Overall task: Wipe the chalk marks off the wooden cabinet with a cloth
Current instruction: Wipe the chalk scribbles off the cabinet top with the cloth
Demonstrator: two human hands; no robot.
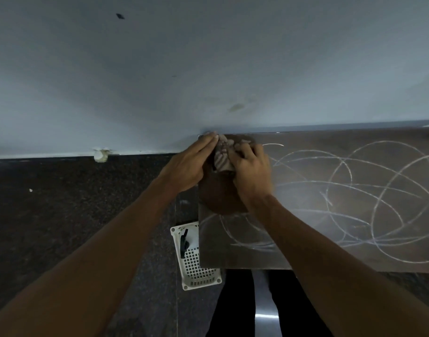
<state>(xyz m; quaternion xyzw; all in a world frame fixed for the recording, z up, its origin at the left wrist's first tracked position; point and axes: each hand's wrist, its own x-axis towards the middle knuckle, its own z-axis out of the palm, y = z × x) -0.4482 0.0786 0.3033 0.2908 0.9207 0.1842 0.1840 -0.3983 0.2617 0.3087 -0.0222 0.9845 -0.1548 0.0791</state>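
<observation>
Two hands, item one: position and grip? (Clerk)

Both at the far left corner of the dark brown wooden cabinet (233, 260). Left hand (191, 164): fingers straight, laid along the corner edge, thumb side against the cloth, clasping nothing that I can see. Right hand (251, 171): fingers curled over the cloth, bunching and grasping it, pressed down on the cabinet's top. (Checker)

Item two, the cloth? (Clerk)

One crumpled grey-beige cloth (223, 160), ridged with folds. It lies on the cabinet's top between the two hands, touching both, near the pale grey wall (208, 57). (Checker)

Item three, the marks? (Clerk)

Many looping white chalk marks (354, 190), overlapping scribbled ovals, spread over the top to the right of the hands and along its near edge. One rounded patch of bare brown wood (218, 197) just below the cloth, between the wrists. (Checker)

Remainder? (Clerk)

One white perforated plastic basket (196, 271) on the dark speckled stone floor (62, 215), left of the cabinet and partly hidden by its edge. Inside it, one black-handled object (184, 240), kind not legible. One whitish lump (100, 155) where wall meets floor. Black trouser legs (233, 302) below the cabinet's near edge. (Checker)
</observation>
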